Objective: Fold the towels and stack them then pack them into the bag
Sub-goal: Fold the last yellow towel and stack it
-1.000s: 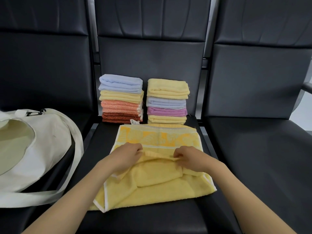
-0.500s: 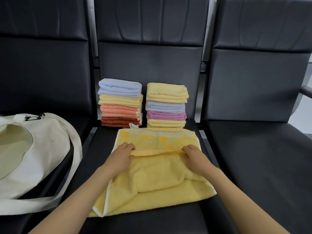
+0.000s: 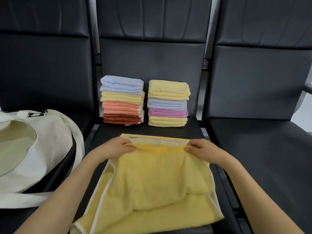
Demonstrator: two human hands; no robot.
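Note:
A yellow towel (image 3: 157,183) lies spread on the middle black seat, its near half doubled over towards the far edge. My left hand (image 3: 116,147) pinches the folded edge at its left corner and my right hand (image 3: 200,149) pinches it at the right corner, both close to the towel's far hem. Behind it stand two stacks of folded towels: the left stack (image 3: 122,100) topped with a blue one, the right stack (image 3: 168,103) topped with a yellow one. A white cloth bag (image 3: 42,149) lies open on the left seat.
The bag's strap (image 3: 79,144) loops over the gap between the left and middle seats. The right seat (image 3: 261,157) is bare black leather. Seat backs (image 3: 152,61) rise right behind the stacks. A metal armrest (image 3: 307,88) shows at the far right.
Both hands have moved apart and away from me, carrying the towel's folded edge up towards its far hem. The patterned far band is now mostly covered.

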